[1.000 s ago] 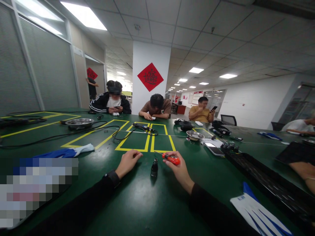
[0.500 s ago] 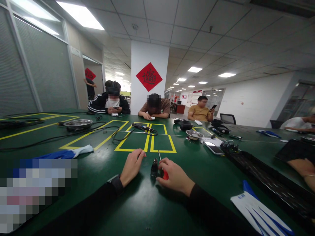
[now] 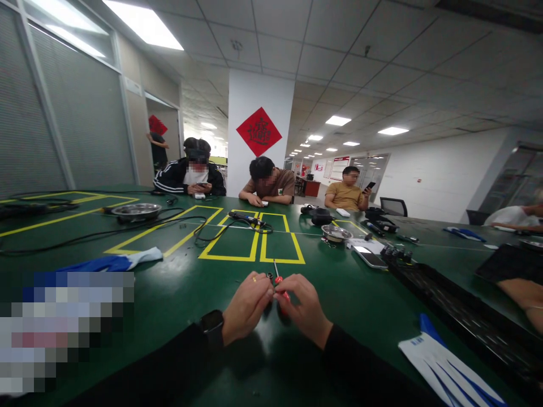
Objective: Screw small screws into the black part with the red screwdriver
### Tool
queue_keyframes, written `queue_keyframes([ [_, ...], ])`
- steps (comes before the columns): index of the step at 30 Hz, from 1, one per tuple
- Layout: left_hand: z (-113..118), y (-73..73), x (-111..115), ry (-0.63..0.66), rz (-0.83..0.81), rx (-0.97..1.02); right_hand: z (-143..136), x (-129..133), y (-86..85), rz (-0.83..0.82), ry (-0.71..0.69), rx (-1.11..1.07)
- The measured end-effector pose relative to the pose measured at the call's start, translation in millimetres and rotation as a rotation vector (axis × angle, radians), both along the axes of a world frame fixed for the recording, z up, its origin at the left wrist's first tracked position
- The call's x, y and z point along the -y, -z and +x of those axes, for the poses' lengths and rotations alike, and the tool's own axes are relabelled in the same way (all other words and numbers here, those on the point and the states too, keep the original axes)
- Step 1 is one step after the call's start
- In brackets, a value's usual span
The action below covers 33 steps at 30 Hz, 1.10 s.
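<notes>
My left hand (image 3: 248, 304) and my right hand (image 3: 306, 308) meet at the fingertips over the green table (image 3: 220, 379). Both are closed in a pinch, and whatever is between the fingers is too small or hidden to name. A small black bottle-shaped piece with a metal ring top (image 3: 270, 276) stands just behind my left fingers, mostly covered by them. Whether those fingers touch it I cannot tell. The screwdriver with a red handle (image 3: 279, 280) lies under and beside my right fingers, its thin shaft pointing away from me.
Yellow tape rectangles (image 3: 282, 261) mark the table ahead, with a black cabled tool (image 3: 246, 217) across them. Metal bowls (image 3: 336, 233), a phone (image 3: 370, 258), a long black tray (image 3: 458, 316) and gloves (image 3: 445, 362) lie around. Several people sit around the table.
My left hand has moved right and in toward my right hand, now partly covering the black piece. My right fingers have drawn together and met the left ones.
</notes>
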<state>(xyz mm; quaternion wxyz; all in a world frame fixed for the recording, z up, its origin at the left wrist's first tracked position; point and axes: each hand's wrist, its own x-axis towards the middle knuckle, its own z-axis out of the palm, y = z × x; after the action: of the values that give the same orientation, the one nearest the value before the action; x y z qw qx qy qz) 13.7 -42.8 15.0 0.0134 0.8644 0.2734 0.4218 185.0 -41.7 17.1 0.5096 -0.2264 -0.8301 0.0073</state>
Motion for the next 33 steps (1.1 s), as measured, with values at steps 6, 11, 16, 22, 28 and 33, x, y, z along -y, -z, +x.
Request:
queue_keyframes([
  [6, 0, -0.6, 2, -0.012, -0.041, 0.010, -1, 0, 1.6, -0.040, -0.061, -0.038],
  [11, 0, -1.2, -1, -0.014, -0.036, -0.020, -8, 1, 4.8, -0.172, -0.072, -0.083],
  [16, -5, -5.8, -2, -0.061, -0.024, -0.017, -8, -3, 4.2, -0.248, -0.007, -0.178],
  [22, -7, -5.1, -10, -0.191, -0.144, 0.060, 9, -17, 4.4, -0.341, 0.128, -0.071],
  [28, -7, 7.2, -20, -0.104, -0.428, 0.067, 11, -19, 3.4, -0.300, 0.195, 0.195],
  [33, -9, 5.7, -25, 0.046, -0.545, 0.130, 5, -18, 0.3, -0.069, 0.221, 0.390],
])
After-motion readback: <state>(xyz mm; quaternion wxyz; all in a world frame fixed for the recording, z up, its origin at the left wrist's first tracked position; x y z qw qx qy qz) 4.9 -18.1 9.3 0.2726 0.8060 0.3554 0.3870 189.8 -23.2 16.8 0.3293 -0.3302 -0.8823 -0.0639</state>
